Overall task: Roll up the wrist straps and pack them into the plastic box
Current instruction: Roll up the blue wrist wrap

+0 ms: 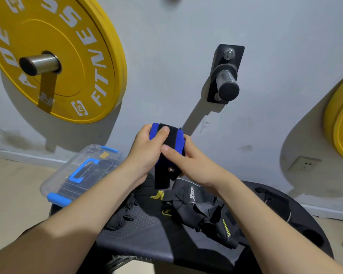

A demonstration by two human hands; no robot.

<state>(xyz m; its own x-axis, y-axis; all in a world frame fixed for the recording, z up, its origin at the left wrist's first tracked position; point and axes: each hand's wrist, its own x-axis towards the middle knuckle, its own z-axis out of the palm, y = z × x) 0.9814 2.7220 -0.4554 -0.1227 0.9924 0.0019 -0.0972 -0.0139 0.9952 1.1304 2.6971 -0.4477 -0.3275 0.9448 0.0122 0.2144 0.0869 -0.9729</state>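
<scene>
Bench [146,224]: dark, loose black straps [206,212] piled on it
Strap [171,139]: blue with black velcro, mostly rolled
Hands: left hand [146,151] and right hand [192,161] both gripping it

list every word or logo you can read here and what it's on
"FITNESS", and "ADE" with more cut off: yellow weight plate on the wall.
"XTEP": black strap on the bench.
Yellow-green word on the crumpled black strap: too blurred.
Yellow letters on the bench: partly hidden.
Blue wrist strap, held by left hand and right hand: no text shows.
</scene>
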